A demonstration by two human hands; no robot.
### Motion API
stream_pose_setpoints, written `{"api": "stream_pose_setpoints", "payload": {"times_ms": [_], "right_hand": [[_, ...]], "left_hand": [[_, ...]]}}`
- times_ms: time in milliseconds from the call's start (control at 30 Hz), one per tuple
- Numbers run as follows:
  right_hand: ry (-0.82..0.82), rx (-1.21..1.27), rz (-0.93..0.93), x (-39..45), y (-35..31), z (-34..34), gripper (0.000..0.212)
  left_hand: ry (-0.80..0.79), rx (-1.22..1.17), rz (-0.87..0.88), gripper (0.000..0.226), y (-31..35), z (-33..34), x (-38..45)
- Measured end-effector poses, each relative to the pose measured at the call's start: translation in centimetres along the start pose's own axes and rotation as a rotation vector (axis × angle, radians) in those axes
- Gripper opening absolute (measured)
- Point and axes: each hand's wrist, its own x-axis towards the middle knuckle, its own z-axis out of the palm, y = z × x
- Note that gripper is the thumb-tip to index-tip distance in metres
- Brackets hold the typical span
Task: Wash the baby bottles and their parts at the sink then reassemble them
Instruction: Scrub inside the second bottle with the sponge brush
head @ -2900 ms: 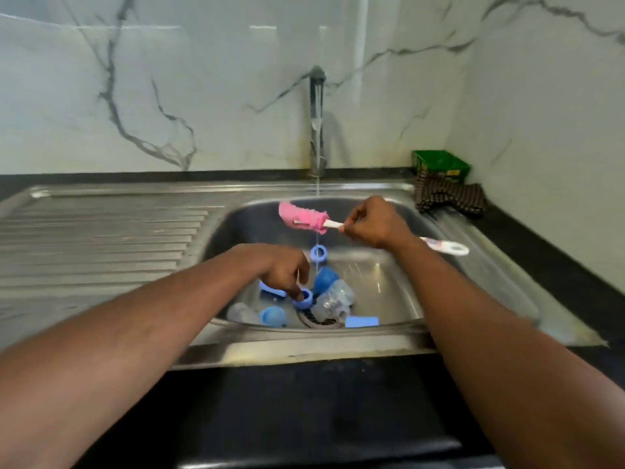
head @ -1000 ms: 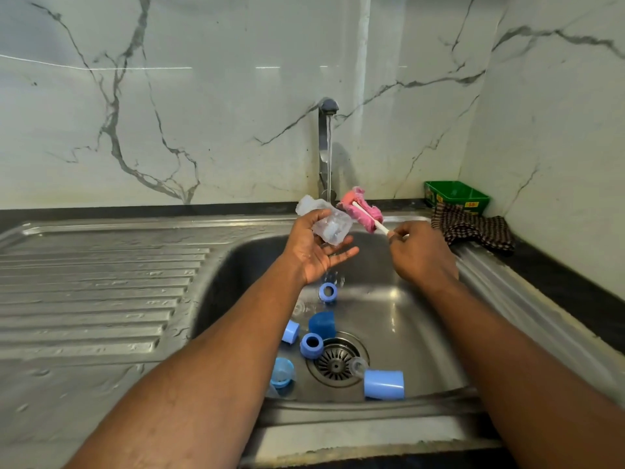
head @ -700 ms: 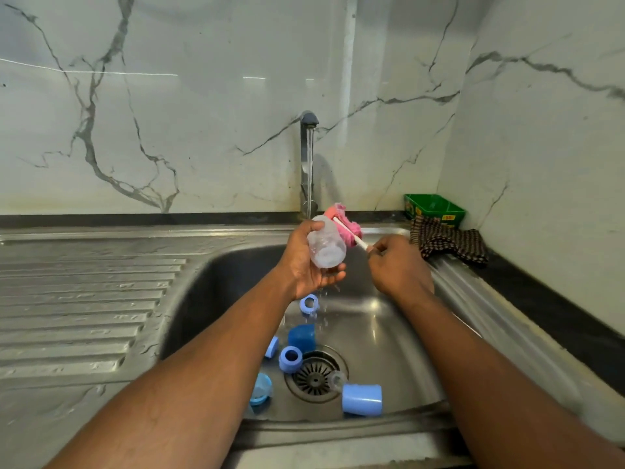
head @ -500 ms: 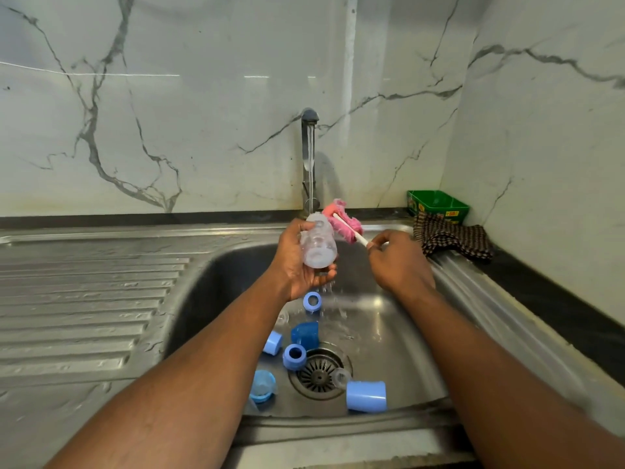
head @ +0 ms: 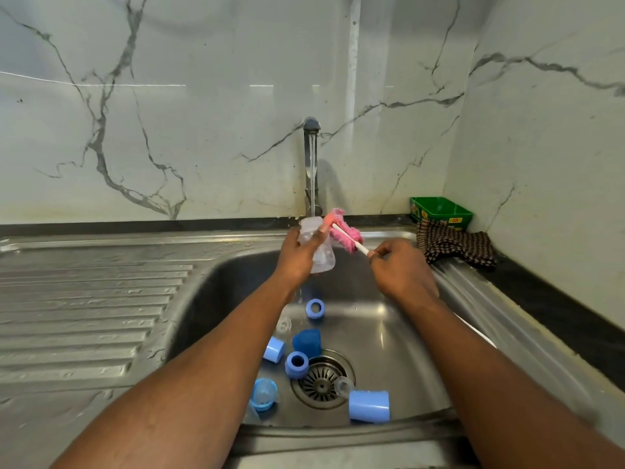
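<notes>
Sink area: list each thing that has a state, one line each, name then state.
Tap: running, water falling onto the bottle.
Clear bottle: uncapped, held in the left hand under the stream.
Pink brush: outside the bottle beside its mouth, handle pinched by the right hand.
Blue cap: lying on its side in the sink.
Drain: unplugged, strainer showing.
Checked cloth: crumpled on the counter.

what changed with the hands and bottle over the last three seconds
The left hand came up out of the sink basin gripping a clear bottle, now held under the running tap. The right hand has kept its hold on the pink brush, now beside the bottle's mouth. The blue parts remain in the basin.
</notes>
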Motion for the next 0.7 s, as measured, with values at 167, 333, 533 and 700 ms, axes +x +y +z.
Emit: {"api": "stream_pose_setpoints", "payload": {"times_ms": [167,333,533,700], "right_hand": [[0.006,0.016,-0.003,0.3,0.2,0.3,0.015],[0.003,0.016,-0.017,0.3,0.5,0.5,0.020],[-0.015,0.016,-0.012,0.5,0.7,0.7,0.019],[-0.014,0.026,-0.003,0.5,0.6,0.8,0.018]], "left_hand": [[0.144,0.001,0.123,0.051,-0.7,-0.2,0.4],[0.118,-0.171,-0.024,0.049,-0.8,-0.3,0.3],[-0.049,-0.034,-0.109,0.053,-2.6,-1.2,-0.2],[-0.029,-0.032,-0.055,0.060,-1.5,-0.8,0.1]]}}
